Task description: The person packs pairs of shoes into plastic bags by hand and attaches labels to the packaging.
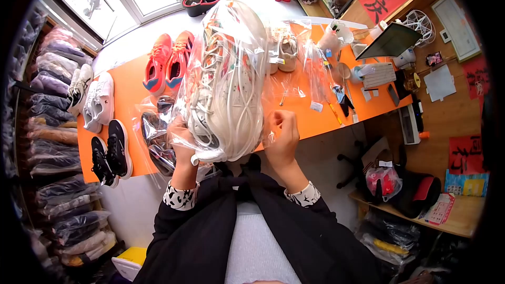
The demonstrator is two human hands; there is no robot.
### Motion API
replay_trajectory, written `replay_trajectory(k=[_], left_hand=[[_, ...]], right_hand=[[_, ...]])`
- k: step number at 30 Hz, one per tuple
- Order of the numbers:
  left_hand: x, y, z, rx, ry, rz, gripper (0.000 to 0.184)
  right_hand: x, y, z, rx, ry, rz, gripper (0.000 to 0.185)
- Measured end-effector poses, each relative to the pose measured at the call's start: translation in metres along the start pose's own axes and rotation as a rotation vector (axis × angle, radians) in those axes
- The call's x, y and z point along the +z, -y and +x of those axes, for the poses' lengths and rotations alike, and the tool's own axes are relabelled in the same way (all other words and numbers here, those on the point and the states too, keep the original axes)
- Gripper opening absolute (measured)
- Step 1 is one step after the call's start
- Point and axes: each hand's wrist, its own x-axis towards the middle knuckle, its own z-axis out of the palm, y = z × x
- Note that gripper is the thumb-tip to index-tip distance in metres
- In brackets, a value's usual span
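A pair of cream-white sneakers point(218, 92) with pale laces stands upright inside a clear plastic bag point(239, 18), held up in front of me above the table's front edge. My left hand point(181, 139) is closed round the lower left side of the bag, its fingers partly hidden behind the plastic and shoes. On the other side, my right hand point(282, 134) has curled fingers, thumb and forefinger pinched at the bag's loose lower right edge. Left of the bag, dark shoes in clear plastic point(157, 131) lie close to my left hand.
The orange table point(131, 92) carries coral running shoes point(168, 63), white sneakers point(100, 102), black sneakers point(113, 152), beige shoes point(286, 50) and tools point(342, 97). A monitor point(386, 42) stands right. Bagged items fill the left shelves point(55, 147). An office chair point(379, 163) sits lower right.
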Motion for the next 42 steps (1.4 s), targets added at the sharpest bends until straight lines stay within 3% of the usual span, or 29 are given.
replay_trajectory(k=[1, 3, 5, 7, 9, 10, 13, 15, 17, 18, 19, 21, 22, 24, 27, 28, 30, 31, 34, 36, 38, 42], left_hand=[[0.001, 0.000, 0.001, 0.019, -0.023, -0.013, 0.016], [0.001, -0.004, 0.007, 0.025, 0.001, -0.010, 0.016], [0.001, -0.008, 0.012, 0.012, -0.024, -0.213, 0.019], [-0.003, -0.006, 0.018, 0.061, -0.049, -0.079, 0.023], [-0.008, -0.003, 0.014, -0.045, 0.030, -0.240, 0.026], [-0.012, 0.003, 0.017, -0.076, 0.023, -0.176, 0.027], [-0.002, 0.001, 0.016, -0.076, 0.006, -0.228, 0.027], [0.001, -0.001, 0.021, -0.130, 0.003, -0.285, 0.026], [0.003, -0.009, 0.023, -0.302, -0.005, -0.629, 0.028], [0.001, -0.002, 0.026, -0.222, 0.000, -0.463, 0.031], [-0.001, 0.004, 0.029, -0.145, -0.007, -0.296, 0.033], [-0.002, 0.001, 0.026, -0.150, 0.040, -0.207, 0.037], [0.002, -0.006, 0.026, -0.149, 0.056, -0.178, 0.038], [0.015, -0.018, 0.022, -0.267, -0.054, -0.651, 0.038], [0.016, -0.021, 0.019, -0.166, -0.038, -0.473, 0.036], [0.013, -0.016, 0.021, -0.165, -0.036, -0.472, 0.036], [0.003, 0.000, 0.027, -0.141, -0.036, -0.491, 0.033], [0.000, 0.003, 0.026, -0.140, -0.037, -0.492, 0.033], [-0.001, 0.002, 0.025, -0.087, 0.010, -0.176, 0.030], [0.002, -0.001, 0.023, -0.218, -0.163, -0.540, 0.029], [-0.015, 0.035, 0.030, -0.181, -0.150, -0.521, 0.029], [-0.017, 0.032, 0.028, -0.132, -0.050, -0.589, 0.030]], right_hand=[[-0.002, -0.004, -0.002, 0.128, 0.127, 0.042, 0.013], [-0.005, -0.007, -0.007, 0.118, 0.120, 0.030, 0.010], [-0.012, -0.009, -0.012, -0.126, 0.234, 0.086, 0.008], [-0.022, -0.010, -0.010, -0.142, 0.271, 0.107, 0.007], [-0.029, -0.009, -0.009, -0.010, 0.227, 0.134, 0.007], [-0.028, -0.008, -0.011, -0.004, 0.229, 0.136, 0.007], [-0.022, -0.005, -0.015, 0.322, -0.083, 0.502, 0.013], [-0.021, -0.013, -0.020, 0.209, -0.140, 0.466, 0.016], [-0.028, -0.013, -0.013, -0.401, -0.146, -0.039, 0.020], [-0.031, -0.010, -0.009, -0.488, -0.045, -0.112, 0.021], [-0.029, -0.003, -0.008, -0.484, -0.047, -0.113, 0.021], [-0.017, 0.017, -0.006, -0.267, -0.048, -0.305, 0.035], [-0.011, 0.018, -0.006, -0.268, -0.051, -0.306, 0.035], [-0.003, 0.016, -0.009, -0.175, -0.063, -0.263, 0.056], [0.003, 0.011, -0.005, -0.224, -0.014, -0.401, 0.068], [0.006, 0.010, -0.006, -0.223, -0.016, -0.401, 0.068], [0.011, 0.008, -0.009, -0.239, -0.085, -0.369, 0.045], [0.013, 0.004, -0.012, -0.240, -0.085, -0.369, 0.045], [0.013, 0.001, -0.009, -0.201, -0.166, -0.314, 0.031], [-0.001, 0.002, -0.002, -0.228, -0.082, -0.148, 0.020], [-0.010, 0.003, -0.006, -0.202, -0.068, -0.016, 0.018], [-0.028, 0.009, -0.030, -0.231, 0.043, 0.324, 0.016]])
